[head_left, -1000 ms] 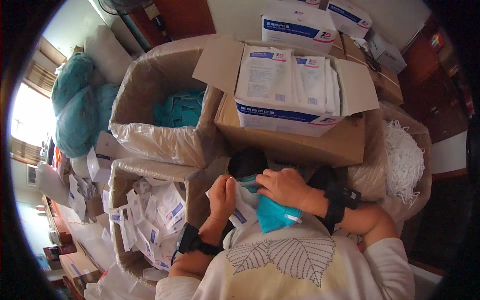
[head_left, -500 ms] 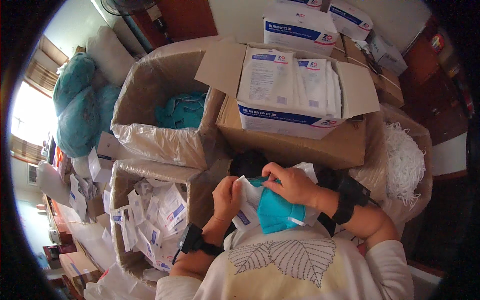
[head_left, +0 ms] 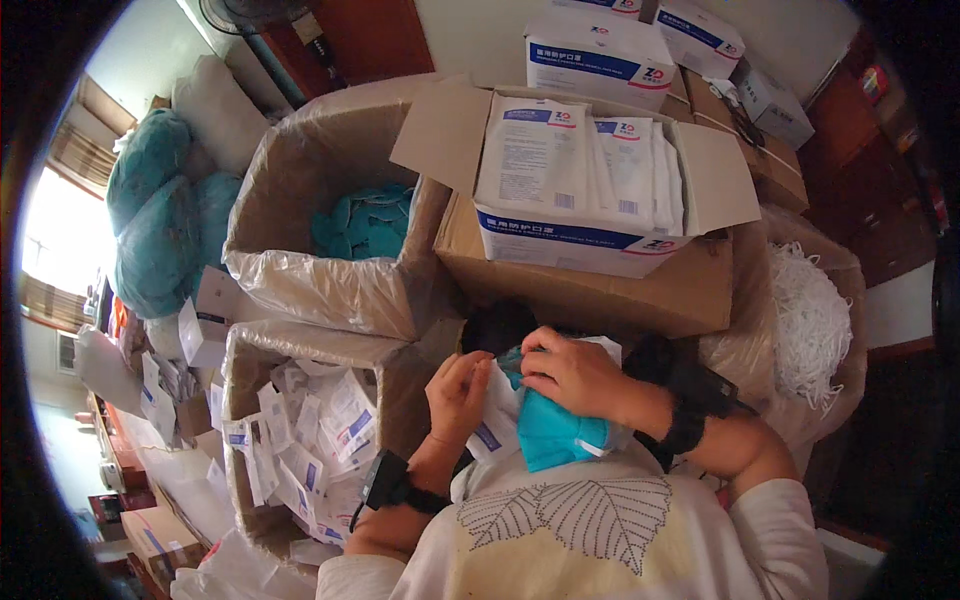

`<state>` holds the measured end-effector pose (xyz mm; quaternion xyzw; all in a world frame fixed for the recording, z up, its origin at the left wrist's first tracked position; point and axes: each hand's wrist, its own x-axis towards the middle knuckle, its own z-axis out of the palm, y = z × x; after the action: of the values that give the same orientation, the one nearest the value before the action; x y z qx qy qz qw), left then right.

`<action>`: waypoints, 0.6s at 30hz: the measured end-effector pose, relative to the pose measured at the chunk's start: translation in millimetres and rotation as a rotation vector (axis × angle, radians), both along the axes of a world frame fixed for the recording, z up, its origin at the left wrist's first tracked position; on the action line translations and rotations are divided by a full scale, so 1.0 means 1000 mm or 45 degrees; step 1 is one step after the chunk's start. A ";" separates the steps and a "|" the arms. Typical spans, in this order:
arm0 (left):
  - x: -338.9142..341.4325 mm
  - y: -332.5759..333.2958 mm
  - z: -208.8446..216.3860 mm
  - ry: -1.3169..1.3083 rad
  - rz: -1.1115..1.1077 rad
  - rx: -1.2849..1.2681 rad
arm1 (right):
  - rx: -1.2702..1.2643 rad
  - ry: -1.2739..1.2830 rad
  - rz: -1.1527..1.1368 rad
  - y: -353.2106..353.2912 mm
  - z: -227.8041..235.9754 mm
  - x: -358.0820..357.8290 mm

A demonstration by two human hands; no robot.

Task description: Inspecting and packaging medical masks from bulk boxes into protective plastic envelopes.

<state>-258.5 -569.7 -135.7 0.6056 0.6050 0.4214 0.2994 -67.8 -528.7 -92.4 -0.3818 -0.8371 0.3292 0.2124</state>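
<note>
A teal face mask (head_left: 553, 438) with a white strip at its lower right lies against my lap, close to my chest. My right hand (head_left: 580, 378) is closed over its upper part, with the fingertips curled in. On the left, my left hand (head_left: 457, 395) pinches the upper edge of a white paper packet (head_left: 495, 412) with a blue band. The packet sits beside and partly behind the mask. Just above, the two hands' fingertips are close together, with a bit of teal showing between them. Whether the mask is partly inside the packet is hidden by my right hand.
An open carton (head_left: 570, 250) of sealed packets stands ahead on a brown box (head_left: 600, 300). To the left are a lined box (head_left: 330, 290) of teal masks and another box (head_left: 300, 335) full of white packets. White elastic loops (head_left: 808, 325) fill a bag at right.
My right hand has turned and its fingers now cover more of the mask's top. My left fingertips have shifted slightly right. The mask has moved a little down.
</note>
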 end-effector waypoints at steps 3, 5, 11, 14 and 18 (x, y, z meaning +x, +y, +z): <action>-0.001 0.001 -0.008 0.008 0.048 0.052 | 0.041 0.073 -0.037 0.001 0.022 0.003; -0.002 0.002 -0.010 -0.023 0.054 0.086 | -0.121 0.137 -0.060 0.002 0.029 0.016; -0.001 0.002 -0.014 -0.014 0.073 0.230 | -0.524 0.667 -0.491 0.025 0.030 0.047; -0.003 -0.003 -0.012 -0.020 0.092 0.201 | -0.784 0.333 -0.115 0.045 0.040 0.054; -0.003 -0.003 -0.008 -0.078 0.005 0.252 | -0.406 -0.261 0.279 0.033 0.033 0.027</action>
<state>-261.8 -573.1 -143.3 0.6177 0.5522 0.4981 0.2558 -40.6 -495.3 -59.2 -0.3487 -0.8282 0.4379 0.0261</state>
